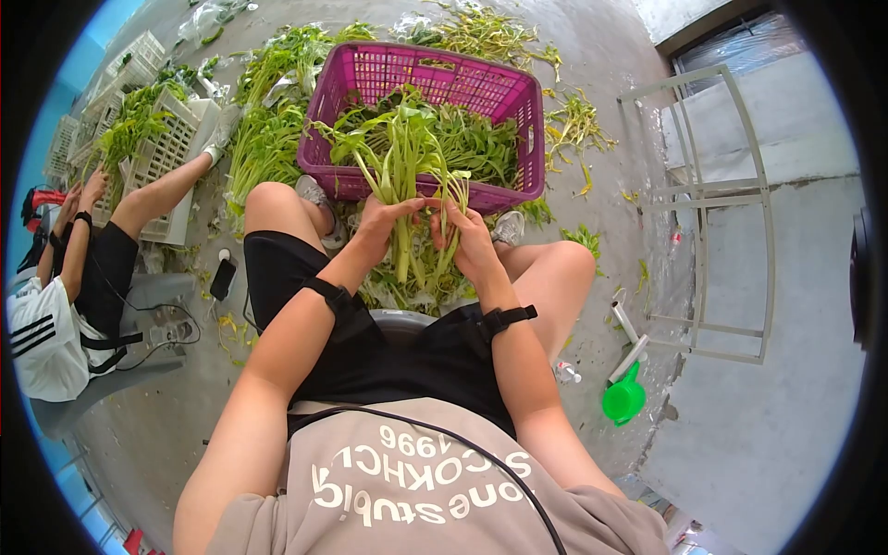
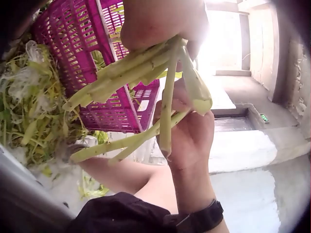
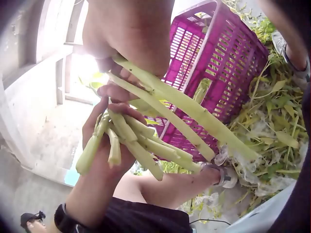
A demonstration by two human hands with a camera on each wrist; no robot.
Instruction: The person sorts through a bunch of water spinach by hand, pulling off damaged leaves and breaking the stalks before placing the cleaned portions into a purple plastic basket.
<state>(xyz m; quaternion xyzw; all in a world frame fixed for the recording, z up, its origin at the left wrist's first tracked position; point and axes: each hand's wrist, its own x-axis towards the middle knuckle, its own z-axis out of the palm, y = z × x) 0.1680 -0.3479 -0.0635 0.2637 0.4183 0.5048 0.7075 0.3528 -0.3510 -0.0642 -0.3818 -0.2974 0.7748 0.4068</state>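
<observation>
My left hand [image 1: 375, 229] grips a thick bunch of leafy green vegetable stalks [image 1: 403, 166], leaves up toward the crate and pale cut ends down. Close beside it, my right hand [image 1: 474, 244] holds a few thinner stalks [image 1: 454, 196], its fingertips near the left thumb. From the left wrist, the bunch's stalk ends [image 2: 116, 77] fan out below the left hand [image 2: 165, 22]. The right wrist view shows cut ends [image 3: 146, 145] bundled in the left hand [image 3: 109, 155], with two long stalks [image 3: 194, 114] hanging from the right hand [image 3: 131, 36].
A purple plastic crate [image 1: 324, 139] of greens stands in front of my knees. Piles of greens [image 1: 264, 153] and yellowed trimmings [image 1: 573, 129] lie around it. Another person [image 1: 69, 314] sits at left by white crates [image 1: 162, 166]. At right are a metal frame [image 1: 763, 259] and green dipper [image 1: 624, 398].
</observation>
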